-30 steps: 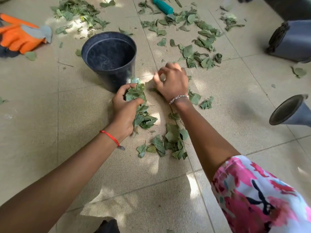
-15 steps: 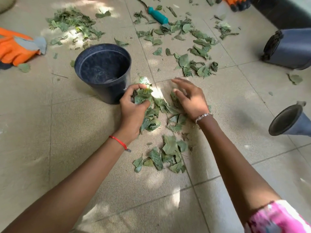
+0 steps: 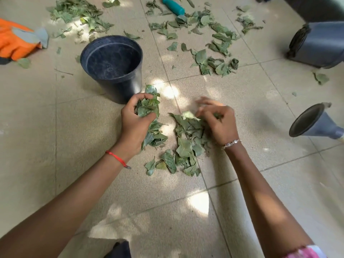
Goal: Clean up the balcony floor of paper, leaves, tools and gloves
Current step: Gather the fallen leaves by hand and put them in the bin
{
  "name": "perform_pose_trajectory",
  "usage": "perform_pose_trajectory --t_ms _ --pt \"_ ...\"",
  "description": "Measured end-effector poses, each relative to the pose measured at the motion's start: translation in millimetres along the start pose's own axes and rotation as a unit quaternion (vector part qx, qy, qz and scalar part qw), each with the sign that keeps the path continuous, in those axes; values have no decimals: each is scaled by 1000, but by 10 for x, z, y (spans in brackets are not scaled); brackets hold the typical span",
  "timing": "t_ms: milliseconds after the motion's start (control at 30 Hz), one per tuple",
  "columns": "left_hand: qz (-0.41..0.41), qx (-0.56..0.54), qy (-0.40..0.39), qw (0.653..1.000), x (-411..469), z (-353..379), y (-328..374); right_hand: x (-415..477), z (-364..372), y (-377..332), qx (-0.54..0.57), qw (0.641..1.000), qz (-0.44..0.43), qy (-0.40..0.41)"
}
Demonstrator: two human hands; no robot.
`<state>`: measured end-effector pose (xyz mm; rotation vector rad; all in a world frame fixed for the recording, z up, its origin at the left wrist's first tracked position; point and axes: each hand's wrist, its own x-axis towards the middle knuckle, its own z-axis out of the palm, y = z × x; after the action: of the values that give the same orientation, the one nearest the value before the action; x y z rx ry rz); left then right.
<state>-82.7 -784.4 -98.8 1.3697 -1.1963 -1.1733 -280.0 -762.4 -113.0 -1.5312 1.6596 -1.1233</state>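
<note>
My L hand (image 3: 136,125) grips a leaf wad (image 3: 148,108), pot (image 3: 119,90) just ahead-left; R hand (image 3: 220,125) fingers (image 3: 214,108) pinch at pile (image 3: 186,144), blurred.

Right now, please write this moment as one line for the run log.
left hand: grips leaf bunch | right hand: pinches leaf pile | black pot: upright, beside left hand

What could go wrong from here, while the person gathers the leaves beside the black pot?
1. The left hand grips an overfull bunch of leaves; some hang below the palm and may fall before they reach the black pot.
2. The pot stands close to that hand; a knock might tip it.
3. The right hand, blurred, is at the loose pile and may scatter it.
</note>
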Motion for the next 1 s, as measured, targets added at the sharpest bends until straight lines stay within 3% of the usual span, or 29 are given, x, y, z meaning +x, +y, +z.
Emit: perform_pose_trajectory --t_ms 67,167,333,433,533,633,700,833,1000 --pt "3 -4 -5 1000 -46 -19 -2 29 -68 106 -130 990 27 52" --pt "-1 -13 -8 1000 -136 -53 -2 17 -49 191 -271 962 23 -34" --pt "-8 -36 11 999 -205 -170 -33 -233 264 -21 -213 962 -60 -158" --pt "-26 -52 24 998 -229 -286 -46 -426 319 -144 -119 978 -59 -160" --pt "-59 -72 27 995 -245 -395 -22 -701 372 -282 -225 961 -106 -121" --pt "-82 -84 37 992 -243 -469 3 -1032 644 -367 -380 905 -139 -133" --pt "-87 -85 37 992 -250 -496 5 -1099 807 -369 -445 881 -116 -112" --pt "-94 -87 25 991 -273 -519 2 -843 857 -411 -490 863 -41 -116" --pt "-101 -98 32 990 -246 -527 0 -643 931 -494 -464 862 -94 -180"
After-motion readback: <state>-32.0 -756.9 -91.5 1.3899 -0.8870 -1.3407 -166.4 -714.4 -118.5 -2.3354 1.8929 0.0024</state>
